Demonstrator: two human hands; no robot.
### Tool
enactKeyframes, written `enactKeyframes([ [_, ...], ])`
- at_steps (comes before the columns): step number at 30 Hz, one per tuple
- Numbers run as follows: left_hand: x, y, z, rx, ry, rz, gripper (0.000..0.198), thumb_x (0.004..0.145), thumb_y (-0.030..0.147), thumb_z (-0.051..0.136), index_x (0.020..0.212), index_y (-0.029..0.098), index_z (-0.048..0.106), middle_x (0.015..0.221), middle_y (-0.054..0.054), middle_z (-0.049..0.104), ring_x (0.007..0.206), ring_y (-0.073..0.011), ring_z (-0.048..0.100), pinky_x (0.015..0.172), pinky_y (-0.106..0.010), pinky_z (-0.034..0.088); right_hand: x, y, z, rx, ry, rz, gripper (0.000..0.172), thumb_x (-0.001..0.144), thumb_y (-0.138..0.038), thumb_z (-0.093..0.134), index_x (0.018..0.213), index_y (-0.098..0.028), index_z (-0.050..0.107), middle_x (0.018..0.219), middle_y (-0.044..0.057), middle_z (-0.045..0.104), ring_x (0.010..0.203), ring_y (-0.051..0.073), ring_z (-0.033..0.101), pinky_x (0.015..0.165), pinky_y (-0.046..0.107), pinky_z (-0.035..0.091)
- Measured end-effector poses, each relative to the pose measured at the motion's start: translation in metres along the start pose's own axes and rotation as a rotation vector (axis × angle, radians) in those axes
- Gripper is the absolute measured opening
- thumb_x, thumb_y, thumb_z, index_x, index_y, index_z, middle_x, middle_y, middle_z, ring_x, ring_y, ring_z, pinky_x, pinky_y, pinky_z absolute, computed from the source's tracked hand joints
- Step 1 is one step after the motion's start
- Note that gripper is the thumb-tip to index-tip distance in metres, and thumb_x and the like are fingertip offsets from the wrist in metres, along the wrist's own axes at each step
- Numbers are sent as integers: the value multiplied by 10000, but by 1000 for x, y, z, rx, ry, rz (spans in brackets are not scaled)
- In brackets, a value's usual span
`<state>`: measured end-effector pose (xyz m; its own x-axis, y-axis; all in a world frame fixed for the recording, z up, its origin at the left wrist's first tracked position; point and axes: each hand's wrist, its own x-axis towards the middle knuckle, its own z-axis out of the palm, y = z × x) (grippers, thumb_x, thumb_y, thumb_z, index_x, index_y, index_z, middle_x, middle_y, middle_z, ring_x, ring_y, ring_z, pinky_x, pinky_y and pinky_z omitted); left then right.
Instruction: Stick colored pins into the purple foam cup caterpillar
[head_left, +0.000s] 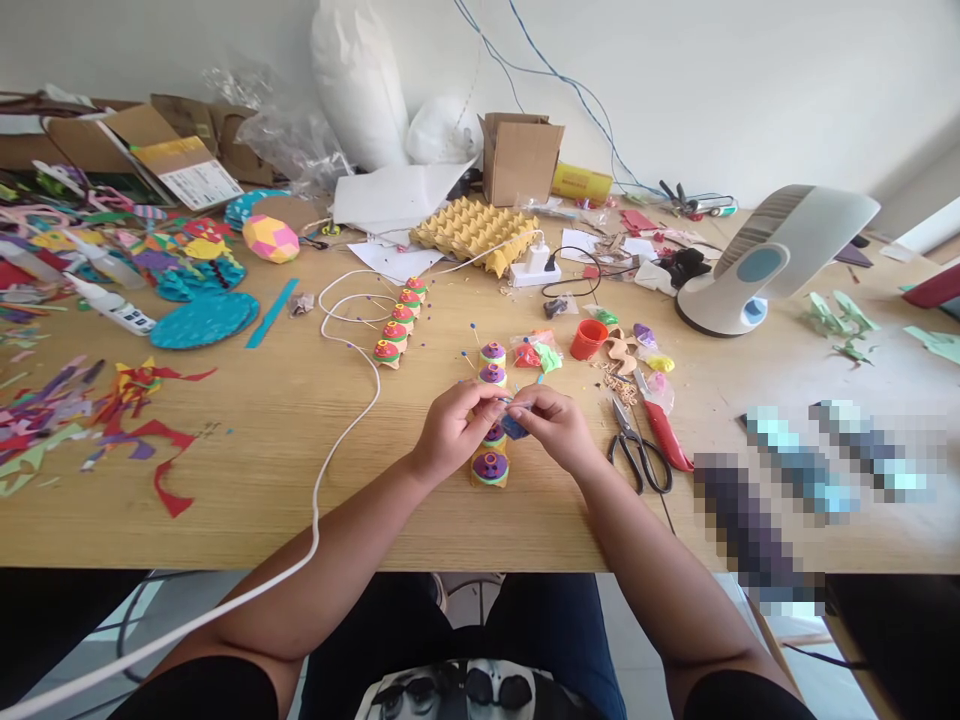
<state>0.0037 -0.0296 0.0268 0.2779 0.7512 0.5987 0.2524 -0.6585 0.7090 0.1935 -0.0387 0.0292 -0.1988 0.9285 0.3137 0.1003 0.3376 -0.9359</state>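
My left hand [459, 425] and my right hand [553, 420] meet above an egg-carton strip [491, 470] decorated with purple and green faces. Both are closed in a pinch at a small blue packet [516, 425], which hangs mostly below my right fingertips. The fingers cover part of the packet and the middle of the strip. Blue-tipped pins stick out from the strip's far end. To the left lies a second egg-carton strip [401, 322] with red and green faces and similar pins.
Scissors [637, 450] and a red-handled knife [664, 425] lie right of my hands. Beyond them are a red cup [589, 340], several small coloured packets and a white fan [765, 265]. A white cable [349, 425] crosses over my left forearm. Paper scraps [142, 410] cover the left side.
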Motion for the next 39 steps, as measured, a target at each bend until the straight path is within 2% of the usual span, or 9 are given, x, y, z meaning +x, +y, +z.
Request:
enactKeyframes([
  [5,-1,0,-1,86,-14,103,135,950,252,615,1065,222,677,950,-47,726,852,-158,668,784,-296,539,-1,-4,-2,-11,55,-3,289,844,-493,738,824,-205,735,839,53,693,782,170,627,718,325,511],
  [11,0,1,0,82,46,188,87,939,201,628,1010,228,673,938,-33,740,880,-155,685,816,-298,540,0,-8,-4,-128,-44,-74,254,856,-461,732,846,-207,744,856,56,719,795,176,642,735,327,516],
  [15,0,4,0,32,50,160,103,929,194,640,1024,219,672,957,-43,716,876,-155,660,799,-295,533,0,-12,-8,-174,-47,-130,192,877,-378,720,804,-201,737,814,52,712,767,171,641,733,328,511],
  [22,3,-2,-2,-89,236,-60,149,964,314,595,1029,201,667,996,-61,681,902,-152,648,776,-272,532,6,-6,-41,-399,226,-45,204,872,-343,683,736,-193,704,815,52,697,754,180,626,728,333,494],
  [26,5,-10,-2,-150,312,-184,207,963,376,597,1027,195,676,995,-58,693,888,-144,661,789,-262,534,11,11,-64,-669,234,141,165,856,-296,646,761,-192,732,821,67,708,793,216,629,760,360,483],
  [29,6,-12,-3,-146,339,-208,243,969,407,580,1034,195,679,990,-57,704,896,-146,667,804,-262,539,12,20,-74,-833,229,208,201,888,-303,595,834,-184,747,858,90,695,845,241,623,831,401,484],
  [33,7,-10,-4,-136,299,-209,271,989,414,543,1051,193,687,992,-61,714,907,-151,676,810,-264,545,11,16,-71,-998,484,103,303,869,-331,640,1119,-182,724,1117,157,652,1072,318,572,957,497,447],
  [36,8,-6,-4,-119,255,-179,260,998,386,531,1051,193,698,992,-61,715,902,-152,674,818,-272,541,11,7,-57,-815,506,-32,275,921,-348,584,1104,-201,726,1079,130,659,995,272,591,905,441,481],
  [39,8,-2,-4,-68,210,-89,226,996,337,542,1056,202,712,1015,-65,703,944,-162,659,837,-291,533,8,-1,-34,-418,209,-9,270,942,-423,582,973,-209,743,883,72,693,810,206,621,765,354,513],
])
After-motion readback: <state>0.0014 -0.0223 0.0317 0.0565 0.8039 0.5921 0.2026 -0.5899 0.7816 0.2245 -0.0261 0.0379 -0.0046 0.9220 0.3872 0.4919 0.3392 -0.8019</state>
